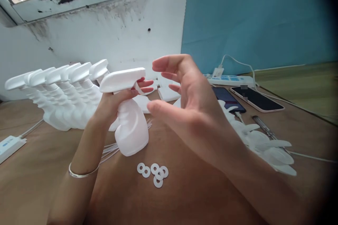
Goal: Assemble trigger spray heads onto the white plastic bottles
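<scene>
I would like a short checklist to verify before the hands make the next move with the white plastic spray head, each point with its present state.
1. Left hand grips the white plastic trigger spray head firmly: ok.
2. Right hand is open and holds nothing: ok.
3. Small white flat plastic ring washers lie on the brown wooden table below the hands: ok.
4. Row of finished white spray heads stands apart at the left: ok.
5. A washer already sits inside the held head: cannot tell.
6. Two dark smartphones lie away from the hands: ok.
</scene>
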Motion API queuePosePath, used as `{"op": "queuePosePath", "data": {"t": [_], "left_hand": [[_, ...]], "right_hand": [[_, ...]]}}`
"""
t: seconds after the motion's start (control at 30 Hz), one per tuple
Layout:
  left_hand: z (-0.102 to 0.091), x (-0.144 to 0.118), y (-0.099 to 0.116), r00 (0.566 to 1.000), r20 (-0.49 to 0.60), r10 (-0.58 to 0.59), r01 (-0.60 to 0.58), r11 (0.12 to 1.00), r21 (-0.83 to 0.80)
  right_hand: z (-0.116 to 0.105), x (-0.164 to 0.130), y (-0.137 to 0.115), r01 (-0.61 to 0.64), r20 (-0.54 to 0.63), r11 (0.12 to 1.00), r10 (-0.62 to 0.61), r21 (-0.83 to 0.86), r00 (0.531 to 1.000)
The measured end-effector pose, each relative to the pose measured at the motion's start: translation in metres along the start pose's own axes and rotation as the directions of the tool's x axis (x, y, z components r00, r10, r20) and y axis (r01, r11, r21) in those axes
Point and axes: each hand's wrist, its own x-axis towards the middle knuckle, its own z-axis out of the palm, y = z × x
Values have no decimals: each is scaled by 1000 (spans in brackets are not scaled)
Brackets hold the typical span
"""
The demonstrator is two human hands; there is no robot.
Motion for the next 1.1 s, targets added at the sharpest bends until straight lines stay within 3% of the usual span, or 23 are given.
{"op": "queuePosePath", "data": {"t": [0.27,0.4,0.67,0.93,1.1], "left_hand": [[-7,-1,-5,997,-12,-78,78,997,-26],[-1,-2,-2,991,93,-94,93,995,20],[-4,-7,-6,962,242,-126,93,985,143],[-2,-8,-3,958,268,-98,70,991,112],[3,-7,-8,980,193,-55,43,997,66]], "right_hand": [[13,21,23,-7,49,979,-4,203,999],[15,21,24,-5,42,966,-6,260,999],[12,22,19,-30,152,929,-29,369,988],[13,26,23,-52,181,886,-36,461,983],[10,31,28,-74,215,897,-24,436,976]]}}
